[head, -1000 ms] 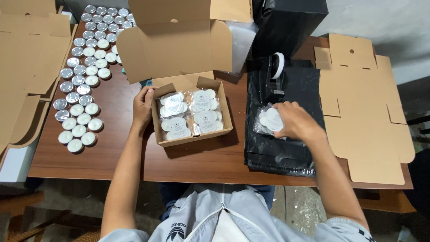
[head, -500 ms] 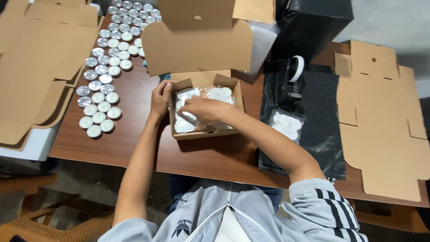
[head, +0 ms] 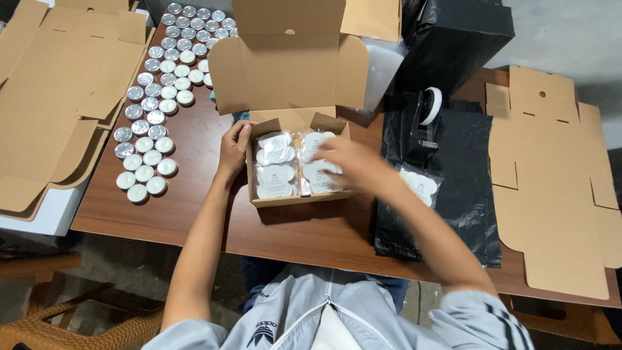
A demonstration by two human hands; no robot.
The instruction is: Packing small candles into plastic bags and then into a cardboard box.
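Cardboard box (head: 295, 170) sits open on the table (head: 194, 214), filled with candle packs (head: 275, 165). Left hand (head: 233, 150) grips its left wall; right hand (head: 346, 167), blurred, hovers over it, grasp unclear. Packs look light, slippery; hold their edges.

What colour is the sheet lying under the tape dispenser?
Glossy black plastic sheet, seen in the head view.
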